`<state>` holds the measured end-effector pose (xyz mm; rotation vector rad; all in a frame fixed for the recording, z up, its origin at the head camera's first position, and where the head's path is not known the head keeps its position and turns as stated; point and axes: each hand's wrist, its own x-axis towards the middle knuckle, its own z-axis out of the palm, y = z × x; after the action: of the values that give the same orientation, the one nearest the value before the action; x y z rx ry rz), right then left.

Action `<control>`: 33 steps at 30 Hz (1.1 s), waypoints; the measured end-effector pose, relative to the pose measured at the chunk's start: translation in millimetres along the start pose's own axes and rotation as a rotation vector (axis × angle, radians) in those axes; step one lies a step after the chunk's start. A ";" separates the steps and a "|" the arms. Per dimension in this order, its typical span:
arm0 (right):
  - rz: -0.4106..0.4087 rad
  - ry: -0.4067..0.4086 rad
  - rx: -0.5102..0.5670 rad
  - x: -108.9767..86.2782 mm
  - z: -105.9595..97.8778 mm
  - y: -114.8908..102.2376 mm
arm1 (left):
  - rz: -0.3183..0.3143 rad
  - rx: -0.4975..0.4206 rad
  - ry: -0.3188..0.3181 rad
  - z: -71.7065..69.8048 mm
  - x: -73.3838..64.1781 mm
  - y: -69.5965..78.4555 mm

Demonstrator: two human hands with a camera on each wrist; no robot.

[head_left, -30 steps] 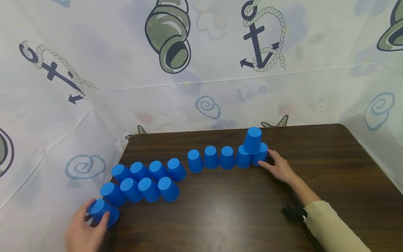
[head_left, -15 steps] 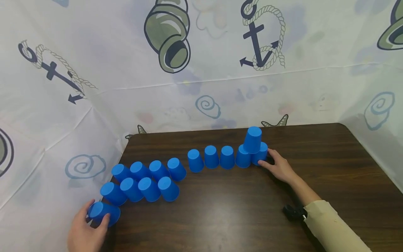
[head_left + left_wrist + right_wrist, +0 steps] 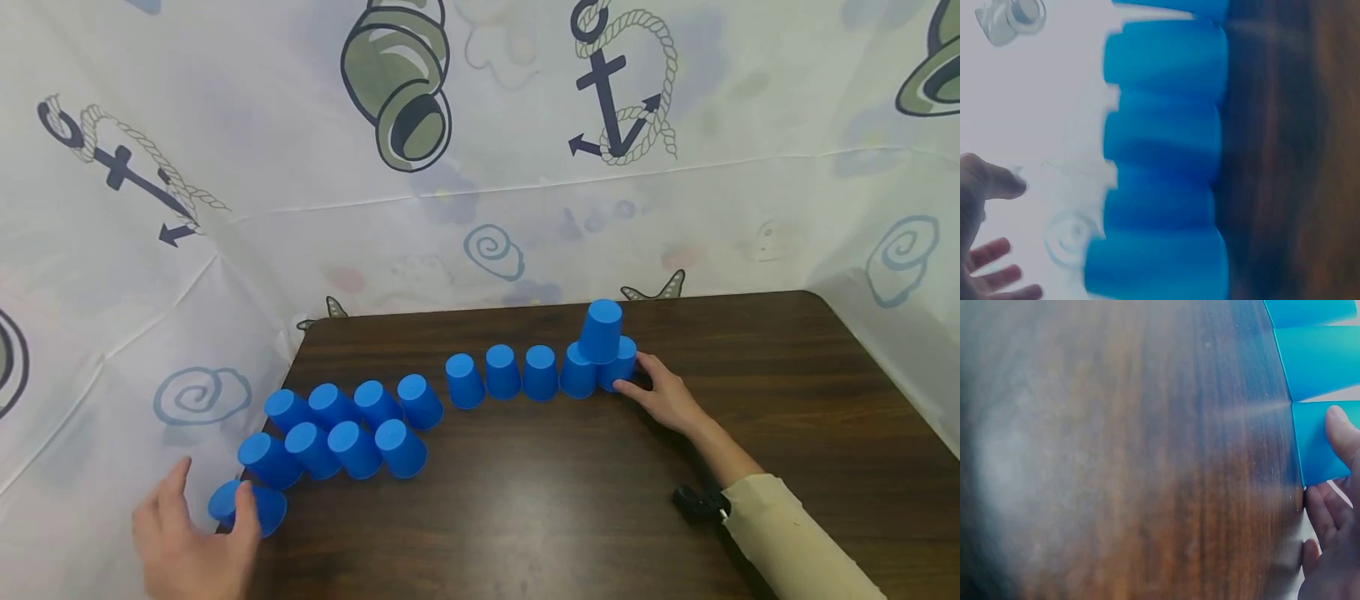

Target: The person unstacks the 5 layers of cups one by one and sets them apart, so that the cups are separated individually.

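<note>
My left hand (image 3: 191, 533) has its fingers spread around the nearest blue cup (image 3: 267, 510) at the table's left edge. In the left wrist view the thumb (image 3: 1004, 182) and fingers stand apart from the blue cups (image 3: 1160, 262). My right hand (image 3: 663, 400) holds the rightmost blue cup (image 3: 619, 367) of the back row. In the right wrist view its thumb (image 3: 1339, 428) lies on that cup's near side, the other fingers at its far side. Another upside-down cup (image 3: 601, 332) rests on top of this cup and its neighbour (image 3: 577, 372).
Several upside-down blue cups (image 3: 503, 372) form a row leading left from the stacked cup. Two more rows of cups (image 3: 356, 451) stand at the left of the dark wooden table (image 3: 525, 517). A white patterned cloth (image 3: 375, 258) hangs behind and at both sides.
My left hand has let go of the nearest cup and drawn slightly back to the left, fingers spreading. That cup stays at the table's edge. The right hand has kept its hold.
</note>
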<state>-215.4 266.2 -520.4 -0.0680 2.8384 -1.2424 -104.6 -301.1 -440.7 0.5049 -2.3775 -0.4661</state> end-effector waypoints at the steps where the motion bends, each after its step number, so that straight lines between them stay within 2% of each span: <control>1: 0.001 0.001 0.000 -0.1 -0.2 0.0 | 0.049 -0.034 0.052 0.9 -0.3 7.4; 4: 0.001 0.004 0.001 -0.3 -0.4 -0.2 | 0.234 -0.154 0.137 5.9 0.1 33.6; 6: 0.002 0.004 0.000 -0.5 -0.4 -0.2 | 0.346 -0.253 0.138 12.5 -1.8 54.2; 7: 0.003 0.003 -0.004 -0.6 -0.2 -0.1 | 0.392 -0.296 0.118 16.5 -3.7 65.1; 10: 0.009 0.006 -0.011 -1.0 -0.2 0.7 | 0.505 -0.404 0.004 31.7 -11.2 98.3; 16: 0.014 0.012 -0.011 -1.8 0.1 0.6 | 0.676 -0.500 -0.342 61.5 -35.2 165.3; 19: 0.007 0.006 -0.002 -1.7 -0.1 0.1 | 0.747 -0.506 -0.508 65.0 -46.4 199.4; 22: 0.002 0.010 0.007 -1.5 -1.2 0.0 | 0.814 -0.511 -0.597 65.9 -53.4 233.7; 24: 0.006 0.014 0.011 -1.4 -1.9 0.0 | 0.839 -0.535 -0.610 71.4 -56.1 254.9; 26: 0.016 0.016 0.007 -1.1 -2.1 0.0 | 0.834 -0.552 -0.617 82.1 -57.7 274.5; 29: 0.022 0.013 -0.001 -0.1 -1.0 0.2 | 0.786 -0.562 -0.631 104.9 -59.5 299.2; 33: 0.007 0.007 0.004 1.4 0.7 1.6 | 0.722 -0.536 -0.634 134.5 -61.2 324.1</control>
<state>-216.8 266.7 -522.2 -0.0544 2.8392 -1.2495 -225.9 33.5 -424.4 -0.8323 -2.6167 -0.9624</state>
